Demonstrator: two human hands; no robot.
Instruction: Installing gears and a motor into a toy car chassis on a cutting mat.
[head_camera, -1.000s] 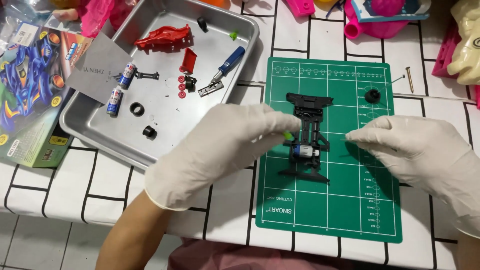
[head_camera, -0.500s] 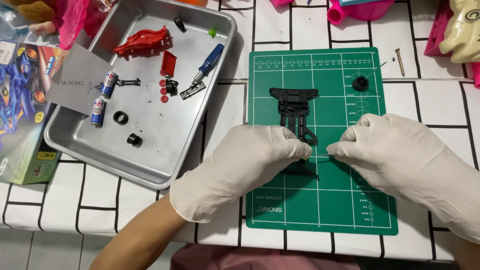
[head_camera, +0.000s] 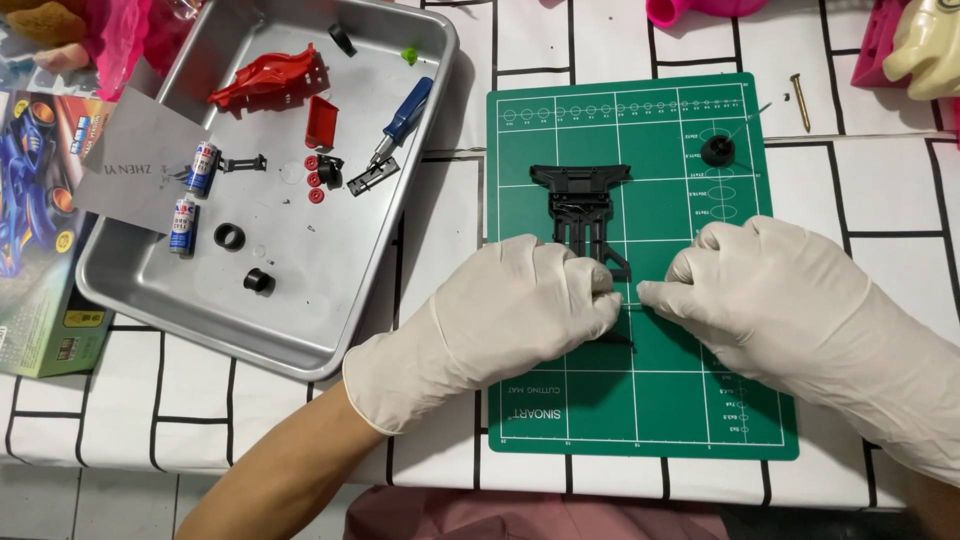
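Observation:
A black toy-car chassis (head_camera: 585, 205) lies on a green cutting mat (head_camera: 700, 400). Both my hands wear white gloves. My left hand (head_camera: 500, 315) is closed over the near end of the chassis and hides it. My right hand (head_camera: 770, 290) pinches the same end from the right, its fingertips meeting the left hand's. The far end of the chassis sticks out beyond my fingers. A small black wheel (head_camera: 717, 151) sits on the mat's far right part.
A metal tray (head_camera: 300, 320) at left holds a red car body (head_camera: 265, 80), a blue-handled screwdriver (head_camera: 400, 118), two batteries (head_camera: 192, 195), black rings and small red parts. A colourful box (head_camera: 35, 230) lies at the far left. A screw (head_camera: 800, 100) lies past the mat.
My hands have closed in over the near end of the chassis, covering the blue motor part seen earlier. The view has shifted slightly.

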